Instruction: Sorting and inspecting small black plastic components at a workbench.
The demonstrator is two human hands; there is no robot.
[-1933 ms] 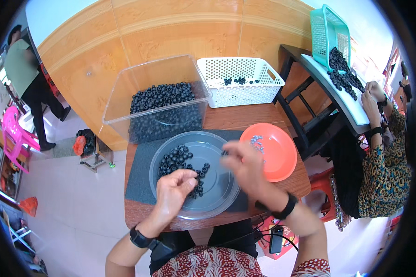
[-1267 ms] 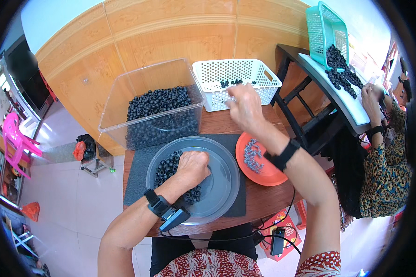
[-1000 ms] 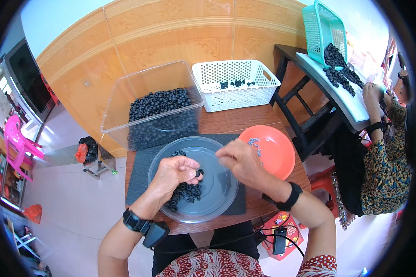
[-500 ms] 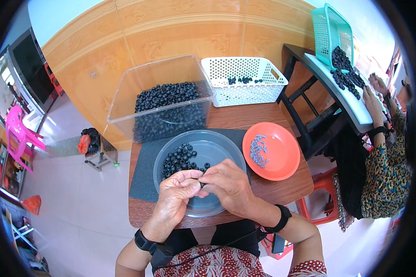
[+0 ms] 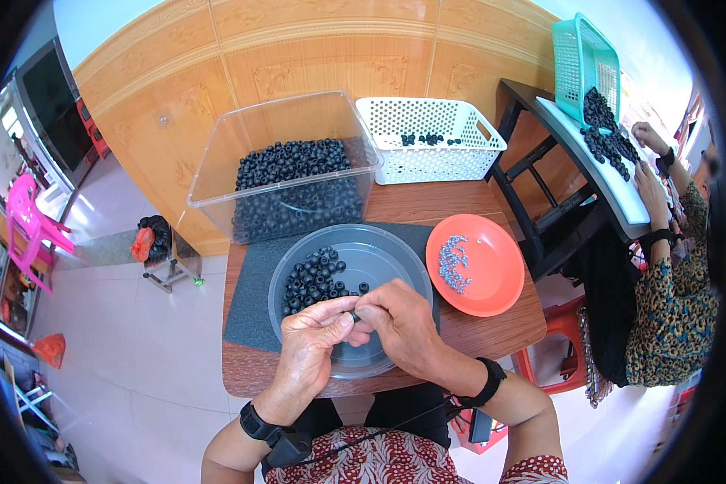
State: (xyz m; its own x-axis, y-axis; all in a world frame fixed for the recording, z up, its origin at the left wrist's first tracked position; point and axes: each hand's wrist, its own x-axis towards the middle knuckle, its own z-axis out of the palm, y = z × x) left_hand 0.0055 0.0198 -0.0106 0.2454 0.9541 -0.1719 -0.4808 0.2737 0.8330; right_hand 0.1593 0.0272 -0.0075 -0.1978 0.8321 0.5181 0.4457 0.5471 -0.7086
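Note:
Over the front of a round clear basin point(image 5: 411, 266), my left hand point(image 5: 313, 335) pinches a small black round part point(image 5: 355, 317) between thumb and fingertips. My right hand point(image 5: 405, 324) meets it there, its thumb and fingers closed on the same part, which they mostly hide. Several loose black round parts with holes point(image 5: 308, 282) lie in the basin, mostly on its left side. To the right, an orange plate point(image 5: 496, 278) carries many tiny silvery pieces point(image 5: 453, 266), too small to name.
Behind the basin stand a clear plastic bin point(image 5: 298, 202) of black parts and a white perforated basket point(image 5: 427, 168) with a few inside. A dark mat point(image 5: 250, 315) lies under the basin on the wooden table point(image 5: 492, 343). At right, a co-worker's hands point(image 5: 652, 189) are beside a green basket point(image 5: 569, 73).
My hands stay together over the basin; the right fingers have shifted slightly around the small black part. The view has tilted a little. The co-worker's farther hand has moved slightly.

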